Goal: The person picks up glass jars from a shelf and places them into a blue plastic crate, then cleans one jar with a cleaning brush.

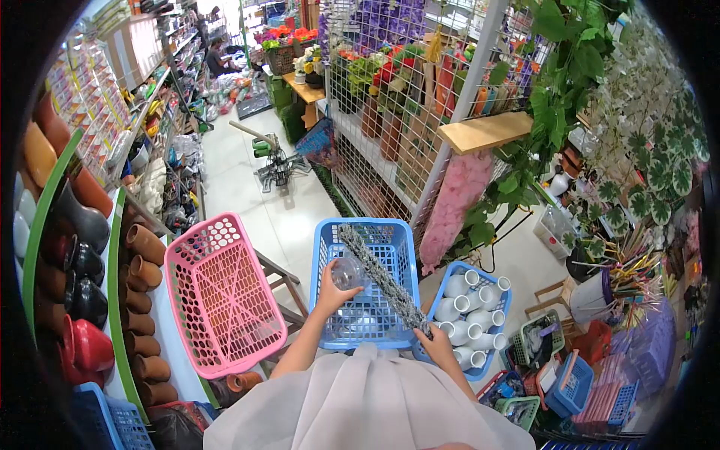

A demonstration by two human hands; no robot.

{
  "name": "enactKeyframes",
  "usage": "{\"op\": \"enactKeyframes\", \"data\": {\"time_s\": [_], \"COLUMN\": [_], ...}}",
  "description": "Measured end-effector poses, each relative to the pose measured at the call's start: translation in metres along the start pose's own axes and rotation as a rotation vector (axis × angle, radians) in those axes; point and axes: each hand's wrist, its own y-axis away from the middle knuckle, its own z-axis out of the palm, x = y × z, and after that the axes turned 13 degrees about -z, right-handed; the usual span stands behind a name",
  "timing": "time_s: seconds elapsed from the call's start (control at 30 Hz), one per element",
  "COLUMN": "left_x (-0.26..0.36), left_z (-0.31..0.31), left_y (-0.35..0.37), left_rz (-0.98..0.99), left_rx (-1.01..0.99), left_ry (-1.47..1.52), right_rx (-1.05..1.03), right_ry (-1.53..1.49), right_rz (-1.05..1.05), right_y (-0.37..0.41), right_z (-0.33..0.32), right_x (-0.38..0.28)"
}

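A blue plastic basket (407, 255) stands right in front of me. Over its left part, my left hand (335, 292) has its fingers curved around a clear, round glass-like piece (346, 273). My right hand (435, 345) grips the lower end of a long grey bristly duster (382, 279), which slants up and left across the basket. More clear pieces (345, 324) lie low in the basket, their shapes hard to make out.
An empty pink basket (225, 294) is on the left, beside shelves of clay pots (142, 304). A blue crate of white vases (469, 304) stands on the right. Further off are a wire rack (420, 112) and a seated person (217, 58).
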Motion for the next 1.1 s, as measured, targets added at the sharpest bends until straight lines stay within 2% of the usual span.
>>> {"op": "enactKeyframes", "data": {"time_s": [0.17,0.2,0.27,0.33,0.37,0.4,0.43,0.47,0.57,0.63,0.67,0.73,0.77,0.83,0.9,0.93,0.97,1.03,1.07,1.1], "left_x": [0.035,0.034,0.032,0.046,0.055,0.059,0.062,0.065,0.076,0.078,0.079,0.077,0.076,0.080,0.083,0.080,0.079,0.073,0.072,0.072], "left_z": [-0.016,-0.015,-0.011,-0.015,-0.018,-0.019,-0.020,-0.022,-0.024,-0.024,-0.025,-0.027,-0.027,-0.027,-0.027,-0.028,-0.029,-0.029,-0.028,-0.026], "left_y": [0.001,-0.001,-0.006,-0.003,-0.002,-0.003,-0.003,-0.002,0.001,0.001,0.001,0.001,0.002,0.002,0.003,0.001,0.001,-0.001,-0.003,-0.007], "left_rz": [0.024,0.026,0.072,0.100,0.127,0.127,0.145,0.161,0.166,0.147,0.126,0.142,0.156,0.179,0.065,0.111,0.083,0.132,0.132,0.142], "left_rx": [0.034,0.036,0.023,0.043,0.064,0.063,0.087,0.112,0.148,0.140,0.132,0.135,0.136,0.156,0.128,0.108,0.165,0.150,0.150,0.181], "left_ry": [0.083,0.084,0.337,0.287,0.238,0.237,0.116,-0.005,-0.094,-0.013,0.069,0.008,-0.051,-0.072,0.114,0.154,0.040,0.061,0.059,0.037], "right_rx": [-0.001,0.042,0.086,0.013,0.014,0.090,0.165,0.165,0.235,0.152,0.152,0.161,0.159,0.149,0.136,0.121,0.121,0.194,0.195,0.167], "right_ry": [-0.077,-0.080,-0.084,-0.055,-0.057,0.108,0.273,0.273,0.308,0.401,0.399,0.347,0.347,0.365,0.352,0.339,0.339,0.349,0.347,0.368], "right_rz": [-0.013,-0.093,-0.173,-0.012,-0.011,-0.048,-0.085,-0.084,-0.172,-0.312,-0.313,-0.146,-0.147,-0.284,-0.293,-0.302,-0.305,-0.165,-0.164,-0.288], "right_y": [-0.001,-0.001,0.000,0.000,0.001,0.001,0.003,0.005,0.009,0.012,0.011,0.008,0.009,0.010,0.010,0.009,0.007,0.004,0.006,0.007], "right_z": [0.000,0.002,0.001,-0.004,-0.005,-0.007,-0.008,-0.008,-0.010,-0.014,-0.015,-0.018,-0.018,-0.015,-0.019,-0.020,-0.020,-0.019,-0.019,-0.020], "right_x": [-0.005,-0.007,-0.009,-0.012,-0.015,-0.022,-0.027,-0.028,-0.029,-0.027,-0.027,-0.029,-0.028,-0.025,-0.023,-0.023,-0.023,-0.025,-0.024,-0.023]}}
